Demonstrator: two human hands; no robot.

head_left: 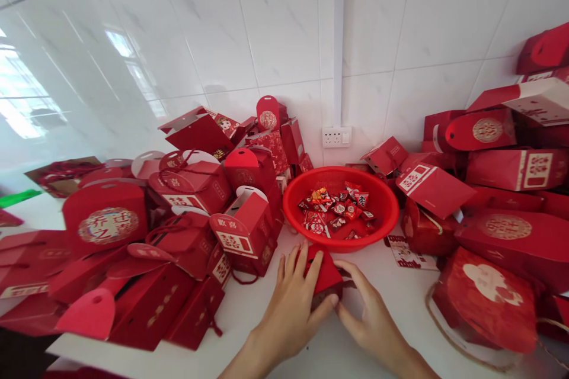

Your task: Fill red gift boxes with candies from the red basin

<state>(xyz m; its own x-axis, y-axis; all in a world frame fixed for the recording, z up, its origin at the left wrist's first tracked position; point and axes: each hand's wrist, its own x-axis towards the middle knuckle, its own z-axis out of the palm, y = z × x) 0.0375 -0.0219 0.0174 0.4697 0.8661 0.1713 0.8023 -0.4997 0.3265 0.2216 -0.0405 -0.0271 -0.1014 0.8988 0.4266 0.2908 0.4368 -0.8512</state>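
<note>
A small red gift box (pixel 326 275) stands on the white table between my two hands, just in front of the basket. My left hand (pixel 296 287) lies over its left side, fingers stretched across the top and thumb at the front corner. At the box's right side is my right hand (pixel 368 311), thumb and fingers curved around that edge near a dark ribbon (pixel 349 283). Both hands cover much of the box, and its inside is hidden. Beyond it, a red plastic basket (pixel 384 228) holds several wrapped candies (pixel 338 210).
Red gift boxes (pixel 242 237) with cord handles are piled on the left. Another heap, with a large red box (pixel 486 299) in front, crowds the right. A printed card (pixel 411 254) lies beside the basket. Behind stands a tiled wall with a socket (pixel 336 137).
</note>
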